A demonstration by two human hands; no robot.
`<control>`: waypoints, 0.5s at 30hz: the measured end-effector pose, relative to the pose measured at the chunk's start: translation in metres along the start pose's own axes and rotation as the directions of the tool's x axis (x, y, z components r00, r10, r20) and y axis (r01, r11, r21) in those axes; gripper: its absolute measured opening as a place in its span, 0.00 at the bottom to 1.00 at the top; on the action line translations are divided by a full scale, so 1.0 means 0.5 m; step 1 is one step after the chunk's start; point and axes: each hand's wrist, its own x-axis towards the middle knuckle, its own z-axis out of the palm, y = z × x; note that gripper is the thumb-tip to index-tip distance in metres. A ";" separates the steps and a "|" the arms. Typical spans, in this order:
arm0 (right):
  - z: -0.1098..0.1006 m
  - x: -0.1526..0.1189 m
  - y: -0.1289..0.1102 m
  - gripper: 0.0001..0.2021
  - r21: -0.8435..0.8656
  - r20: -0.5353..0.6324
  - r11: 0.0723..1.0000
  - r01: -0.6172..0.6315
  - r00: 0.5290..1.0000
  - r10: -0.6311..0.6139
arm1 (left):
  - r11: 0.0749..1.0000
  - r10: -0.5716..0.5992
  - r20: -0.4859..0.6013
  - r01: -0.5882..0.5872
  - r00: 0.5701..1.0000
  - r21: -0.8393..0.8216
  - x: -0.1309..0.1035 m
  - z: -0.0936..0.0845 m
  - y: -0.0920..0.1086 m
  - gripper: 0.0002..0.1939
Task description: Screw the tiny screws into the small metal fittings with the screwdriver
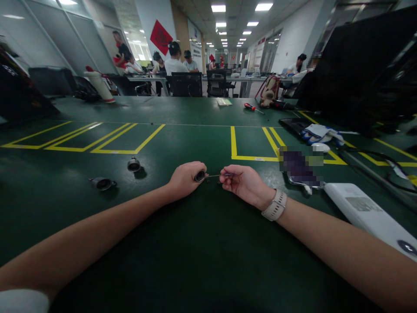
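Ceiling lights (218,8) ran in rows down a long office, where people (174,58) sat in the background near black mesh-backed chairs (186,84), and a red diamond-shaped poster (161,37) hung on a pale pillar. Through the head camera I looked across a dark green desk (195,243) marked with yellow tape outlines (257,158).

My left hand (185,180) had its grip wrapped round a dark, hollow metal cylinder (200,175), the round open end showing, over the middle of the desk. My right hand (244,182) had thumb and fingertips pinching a slim metal tool (214,175), its thin shaft nearly level and pointing at the cylinder; whether the tip stood inside, I could not tell. Tiny dark pieces (219,183) lay below, between my two hands.

Off to my left rested a squat grey metal cup-shaped part (133,164) and, nearer me, a darker metal part (102,184) on its side. A pale watch strap (275,205) circled my right wrist. Beyond it lay a long white device (361,204), with white-and-blue gloves (321,134) and a red-and-black screwdriver (250,107) farther back.
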 end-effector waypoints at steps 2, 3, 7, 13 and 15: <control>0.001 0.000 -0.001 0.06 -0.010 -0.006 1.000 -0.004 1.000 0.004 | 1.000 -0.001 0.002 0.001 1.000 -0.019 0.000 -0.001 0.001 0.10; 0.001 -0.001 -0.001 0.06 -0.014 -0.006 1.000 -0.002 1.000 0.001 | 1.000 -0.002 0.000 0.002 1.000 -0.026 0.000 -0.001 0.002 0.10; 0.002 -0.004 -0.003 0.06 -0.040 -0.025 0.999 0.037 0.999 -0.038 | 0.999 -0.015 -0.015 0.015 1.000 -0.042 0.001 -0.002 0.002 0.09; 0.006 -0.008 -0.006 0.05 -0.087 -0.101 0.990 0.111 0.988 -0.120 | 0.999 0.000 0.010 0.001 1.000 -0.039 0.004 0.002 -0.004 0.09; 0.008 -0.009 -0.005 0.05 -0.111 -0.116 0.984 0.137 0.982 -0.150 | 1.000 -0.009 0.015 0.009 1.000 -0.020 0.004 0.003 -0.006 0.08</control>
